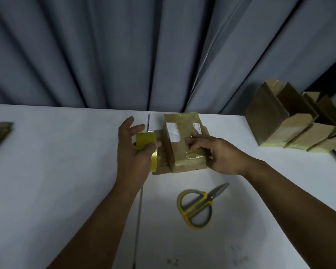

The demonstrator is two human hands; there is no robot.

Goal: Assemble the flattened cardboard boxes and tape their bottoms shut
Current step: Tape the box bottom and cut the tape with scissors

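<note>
The cardboard box (182, 123) is held on the tabletop (66, 171) by the right hand (221, 156) — fingers (192, 141) bent on its taped top. The yellow tape roll (145, 140) is gripped just beside it by the left hand (132, 155).

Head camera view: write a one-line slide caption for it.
Left hand grips a yellow tape roll beside a cardboard box that the right hand holds, scissors lying on the white table.

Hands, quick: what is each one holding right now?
Left hand: grips the yellow tape roll.
Right hand: holds the cardboard box, fingers on its taped top.
</note>
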